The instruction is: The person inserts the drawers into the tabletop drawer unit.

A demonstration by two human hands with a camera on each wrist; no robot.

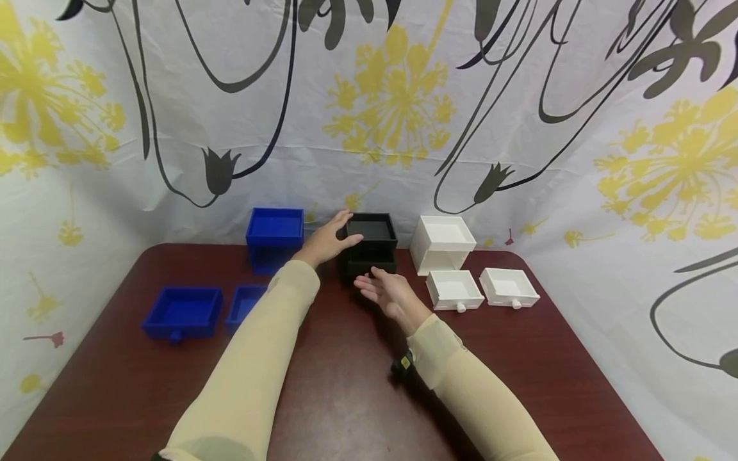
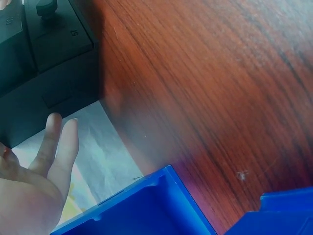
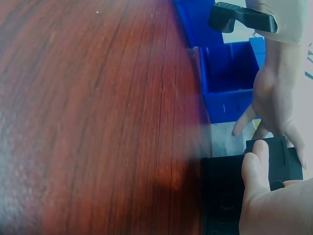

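Observation:
A black drawer cabinet (image 1: 369, 242) stands at the back middle of the table. My left hand (image 1: 328, 240) reaches along its left side with fingers extended, some spread near the cabinet's black side wall (image 2: 58, 93). My right hand (image 1: 392, 293) is at the cabinet's front, with fingers largely straight; in the right wrist view, its fingertips (image 3: 257, 147) overlap the black front. Whether they touch it is hard to tell. A black knob (image 2: 46, 9) shows on the cabinet's front in the left wrist view. The cabinet's lower front is partly hidden by my right hand.
A blue cabinet (image 1: 275, 224) stands left, with two blue drawers (image 1: 183, 310) before it, one partly behind my left sleeve. At right are a white cabinet (image 1: 446, 232) and two white drawers (image 1: 455, 288). A patterned cloth (image 1: 369, 160) hangs behind the table (image 1: 334, 397).

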